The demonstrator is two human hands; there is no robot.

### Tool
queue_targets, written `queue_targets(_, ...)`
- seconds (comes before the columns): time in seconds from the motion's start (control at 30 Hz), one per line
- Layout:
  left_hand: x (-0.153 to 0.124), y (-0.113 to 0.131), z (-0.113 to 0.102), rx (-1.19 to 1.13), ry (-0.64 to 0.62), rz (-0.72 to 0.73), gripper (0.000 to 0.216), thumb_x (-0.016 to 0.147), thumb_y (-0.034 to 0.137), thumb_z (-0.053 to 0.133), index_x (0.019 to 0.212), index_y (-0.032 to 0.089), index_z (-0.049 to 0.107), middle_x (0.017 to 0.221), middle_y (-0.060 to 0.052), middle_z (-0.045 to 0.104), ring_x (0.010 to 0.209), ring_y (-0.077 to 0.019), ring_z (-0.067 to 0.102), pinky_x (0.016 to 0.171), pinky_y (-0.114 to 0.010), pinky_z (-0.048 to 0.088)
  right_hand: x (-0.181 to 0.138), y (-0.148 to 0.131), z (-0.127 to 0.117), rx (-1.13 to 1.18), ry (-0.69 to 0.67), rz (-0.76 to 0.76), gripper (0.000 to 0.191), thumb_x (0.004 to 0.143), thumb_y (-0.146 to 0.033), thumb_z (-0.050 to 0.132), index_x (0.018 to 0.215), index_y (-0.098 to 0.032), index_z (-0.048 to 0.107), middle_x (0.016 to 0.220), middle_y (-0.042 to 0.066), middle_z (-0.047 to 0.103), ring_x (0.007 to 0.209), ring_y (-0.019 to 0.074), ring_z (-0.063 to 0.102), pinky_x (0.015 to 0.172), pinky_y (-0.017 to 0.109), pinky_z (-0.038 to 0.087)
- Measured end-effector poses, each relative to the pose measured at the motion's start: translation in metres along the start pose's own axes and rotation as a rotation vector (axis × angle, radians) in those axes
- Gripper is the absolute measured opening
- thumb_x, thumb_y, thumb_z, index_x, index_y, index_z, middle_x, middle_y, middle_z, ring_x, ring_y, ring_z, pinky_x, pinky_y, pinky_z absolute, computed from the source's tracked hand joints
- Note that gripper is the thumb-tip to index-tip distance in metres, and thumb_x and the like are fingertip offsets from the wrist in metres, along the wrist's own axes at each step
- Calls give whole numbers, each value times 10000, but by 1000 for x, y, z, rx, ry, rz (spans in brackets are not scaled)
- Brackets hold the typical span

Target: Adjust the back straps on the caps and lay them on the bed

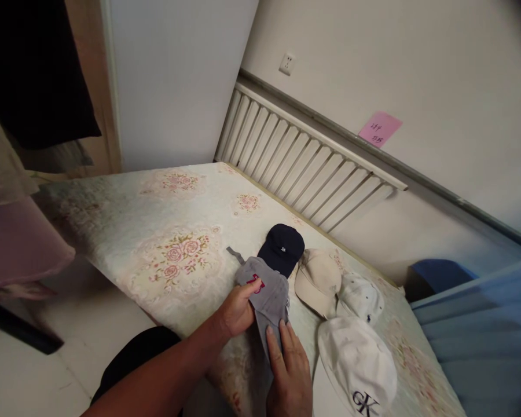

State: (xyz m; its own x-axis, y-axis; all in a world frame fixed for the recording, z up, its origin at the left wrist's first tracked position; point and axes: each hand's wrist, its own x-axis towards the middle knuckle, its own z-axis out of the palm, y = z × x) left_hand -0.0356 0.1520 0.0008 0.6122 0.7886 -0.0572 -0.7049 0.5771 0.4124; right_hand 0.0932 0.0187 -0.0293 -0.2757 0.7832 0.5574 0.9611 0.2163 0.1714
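Note:
A grey baseball cap (271, 295) with a dark red emblem is held above the bed's front edge, its strap sticking out at the far left. My left hand (238, 310) grips its side, thumb on the crown near the emblem and fingers underneath. Over the brim lie the fingers of my right hand (289, 362); its thumb is hidden. Just behind is a navy baseball cap (283, 246), partly covered by the grey one. To the right sit a beige cap (319, 281), a pale cap (360, 298) with a small dark logo, and a white cap (358, 365) with dark letters.
A flowered cover (178, 208) spreads over the bed. Behind it a white radiator (304, 159) runs along the wall, below a pink note (380, 128). Blue fabric (486, 324) borders the right side. Hanging clothes (21, 231) and a black rounded object (134, 353) are at left.

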Motion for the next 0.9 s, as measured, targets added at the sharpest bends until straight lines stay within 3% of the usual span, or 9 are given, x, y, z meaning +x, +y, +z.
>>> queue_targets(0.2, 7, 12, -4, -161, -75, -47, 413, 885, 401, 414, 1065, 94, 623, 1045, -135, 681, 1126, -273, 560, 1012, -430, 369, 3, 10, 2, -30, -31, -21, 652, 805, -29, 338, 1418, -251, 319, 1387, 164, 464, 1310, 300, 390, 920, 520, 472)
queue_targets(0.4, 6, 13, -2, -276, -72, -53, 408, 921, 349, 369, 1072, 62, 618, 1058, -153, 679, 1150, -253, 546, 1046, -406, 318, -13, 11, 18, 74, 25, 9, 646, 806, -53, 357, 1428, -218, 296, 1431, 171, 395, 1310, 305, 386, 900, 497, 493)
queue_targets(0.57, 1, 7, 1, -320, -126, -87, 405, 931, 325, 358, 1069, 53, 625, 1018, -154, 692, 1158, -250, 541, 1065, -404, 275, -18, -6, 15, 164, 8, 156, 636, 818, -126, 387, 1439, -140, 252, 1458, 185, 337, 1324, 328, 354, 921, 535, 471)
queue_targets(0.73, -1, 4, 0, -316, -224, -123, 425, 930, 342, 353, 1080, 55, 629, 1008, -151, 696, 1157, -249, 543, 1066, -398, 266, -17, -22, 16, 187, 115, 291, 657, 845, -293, 495, 1437, -141, 255, 1424, 194, 384, 1282, 353, 404, 904, 560, 470)
queue_targets(0.9, 0, 7, -2, -334, -236, -106, 412, 929, 324, 357, 1074, 56, 635, 1030, -150, 692, 1155, -244, 547, 1067, -391, 268, -27, -13, 29, 138, 75, 248, 617, 850, -134, 350, 1453, -174, 224, 1451, 170, 361, 1322, 341, 350, 930, 580, 442)
